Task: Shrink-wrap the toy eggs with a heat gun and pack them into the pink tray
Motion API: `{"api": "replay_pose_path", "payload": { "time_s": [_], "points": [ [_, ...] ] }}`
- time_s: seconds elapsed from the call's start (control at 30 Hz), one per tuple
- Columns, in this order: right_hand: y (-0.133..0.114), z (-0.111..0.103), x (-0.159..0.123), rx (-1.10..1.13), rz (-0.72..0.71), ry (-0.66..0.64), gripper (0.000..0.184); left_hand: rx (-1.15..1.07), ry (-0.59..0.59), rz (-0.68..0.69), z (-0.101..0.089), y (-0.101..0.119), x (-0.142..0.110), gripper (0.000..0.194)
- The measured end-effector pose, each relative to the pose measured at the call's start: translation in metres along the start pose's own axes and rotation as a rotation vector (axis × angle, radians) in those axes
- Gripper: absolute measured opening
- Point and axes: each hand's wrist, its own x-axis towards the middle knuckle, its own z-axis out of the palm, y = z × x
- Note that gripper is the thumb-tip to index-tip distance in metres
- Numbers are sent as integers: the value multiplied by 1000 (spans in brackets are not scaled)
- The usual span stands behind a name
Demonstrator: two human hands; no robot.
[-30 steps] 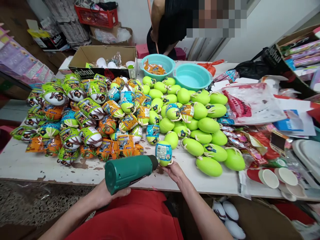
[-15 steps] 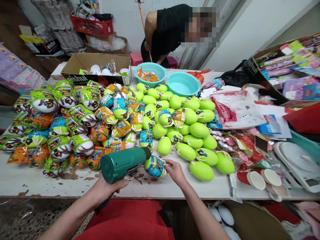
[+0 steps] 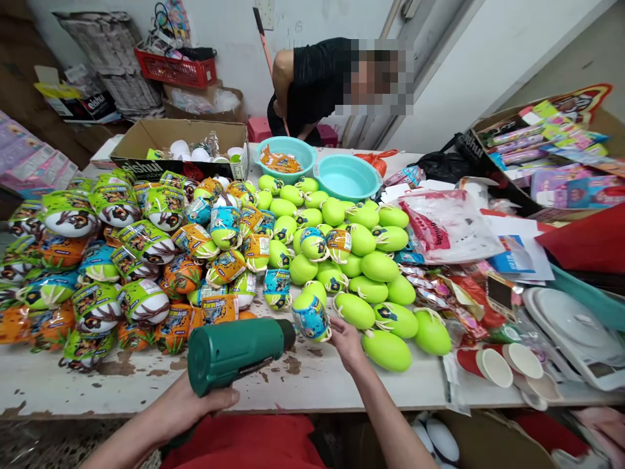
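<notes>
1. Heat gun (image 3: 234,352), green with a black nozzle, is gripped in the left hand (image 3: 195,400), whose thumb lies along the underside of its barrel; the other fingers are mostly hidden, so their spacing cannot be told.
2. A blue-wrapped egg (image 3: 311,316) sits at the fingertips of the right hand (image 3: 346,342), which pinch its near end above the worn white table (image 3: 322,384). The nozzle points toward the egg from the left-hand side, very close; whether they touch cannot be told.
3. Beyond and to the right of the right fingertips spread lime-green eggs (image 3: 387,350), loose and fitted with pale cords; a few among them wear blue or orange wraps.
4. Ahead and to the left of the left fingers rises a heap of wrapped eggs (image 3: 146,301) in green, orange and blue.
5. Farther ahead of both sets of fingers stand 2 turquoise basins (image 3: 347,177), the left one holding orange packets (image 3: 280,161), beside a cardboard box (image 3: 146,140) with white cups inside.
6. Well right of the right fingers lie red paper cups (image 3: 497,367) and a white scale (image 3: 566,319).
7. Across the table, far beyond the fingers, a person (image 3: 317,71) in black bends forward, a hand on a pole (image 3: 264,45).
</notes>
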Motion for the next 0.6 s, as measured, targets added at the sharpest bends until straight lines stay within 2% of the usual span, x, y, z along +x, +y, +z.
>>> {"api": "replay_pose_path", "payload": {
  "time_s": [0.07,0.17,0.27,0.4,0.47,0.6],
  "points": [
    [-2,-1,1,-21,7,-28,32,-17,-43,34,2,1,2,34],
    [-6,-5,1,-1,49,-51,35,-37,39,45,4,2,9,38],
    [-11,-11,2,84,60,9,38,-10,88,9,2,4,12,39],
    [-16,-15,7,169,41,12,34,-17,-13,-40,5,14,5,37],
    [-18,-15,9,186,53,-21,34,-52,-49,10,10,20,5,36],
    [-20,-14,11,168,68,-63,33,-124,30,105,15,30,12,34]
  ]
}}
